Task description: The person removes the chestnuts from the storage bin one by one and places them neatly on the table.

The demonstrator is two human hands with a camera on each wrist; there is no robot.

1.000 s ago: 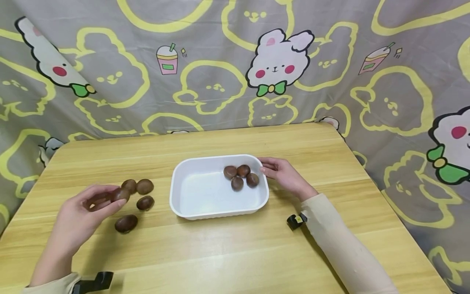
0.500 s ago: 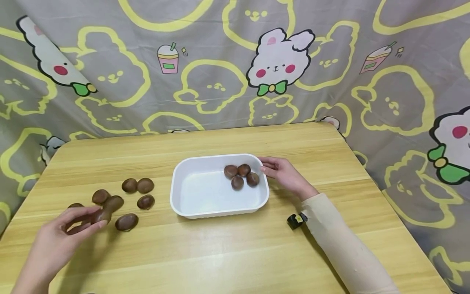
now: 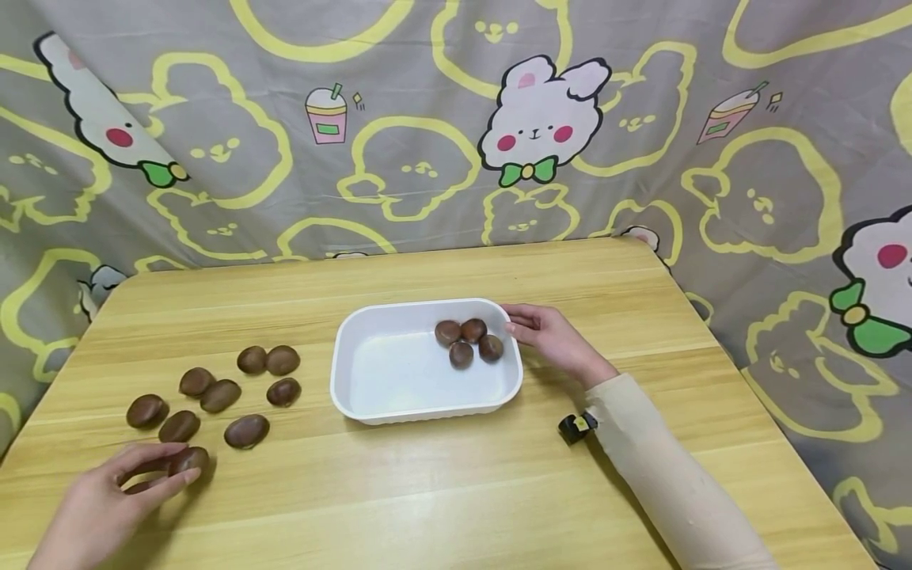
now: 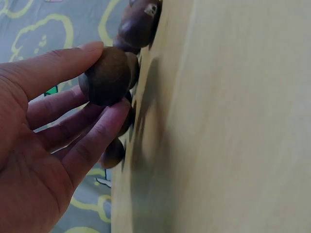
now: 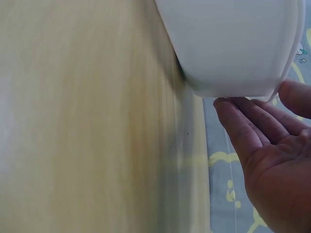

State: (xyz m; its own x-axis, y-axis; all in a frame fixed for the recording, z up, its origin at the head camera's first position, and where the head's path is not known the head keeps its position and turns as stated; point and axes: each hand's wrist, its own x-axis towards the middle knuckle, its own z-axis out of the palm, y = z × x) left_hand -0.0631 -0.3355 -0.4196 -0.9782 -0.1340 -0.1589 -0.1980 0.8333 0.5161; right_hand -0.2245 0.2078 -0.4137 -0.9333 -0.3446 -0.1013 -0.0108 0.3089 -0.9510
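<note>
My left hand (image 3: 107, 495) pinches a brown chestnut (image 3: 188, 461) between thumb and fingertips, low over the table's left side. In the left wrist view the held chestnut (image 4: 108, 76) shows up close, with other chestnuts behind it. Several more chestnuts lie just beyond this hand, among them a chestnut (image 3: 180, 426) right by its fingers. A white plastic tray (image 3: 385, 413) stands in the middle, with several chestnuts (image 3: 461, 355) at its right end. My right hand (image 3: 552, 336) holds that end, thumb at the rim and fingers against the outer wall (image 5: 233, 53).
The wooden table (image 3: 456, 491) reaches back to a grey curtain (image 3: 420, 190) with cartoon animals printed on it. Near my right sleeve (image 3: 663, 467) a small black strap piece (image 3: 573, 428) sticks out above the tabletop.
My left hand has moved toward the near left with a chestnut. More chestnuts beyond it, hidden by the hand before, now show. The right hand and tray have stayed put.
</note>
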